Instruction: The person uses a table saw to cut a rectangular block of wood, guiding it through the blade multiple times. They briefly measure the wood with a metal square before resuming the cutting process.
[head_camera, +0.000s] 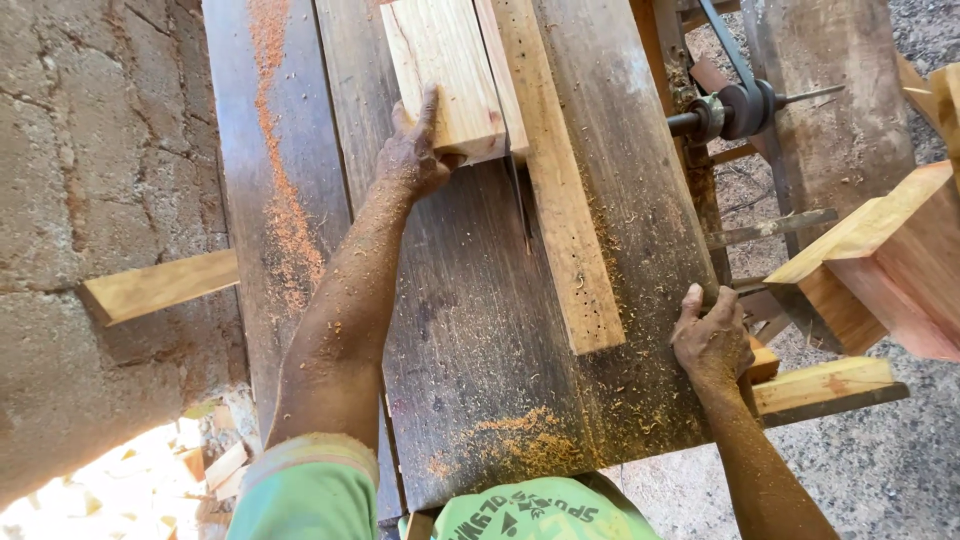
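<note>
Left hand (415, 150) presses open-fingered on the near end of the block (445, 70), stiff and probably heavy, by the blade (518, 205), while right hand (712, 335) clenches the table (480, 330) edge.

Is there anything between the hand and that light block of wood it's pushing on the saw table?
No. The left hand presses directly on the near end of the light wood block; nothing lies between them. The saw blade stands just right of that hand.
</note>
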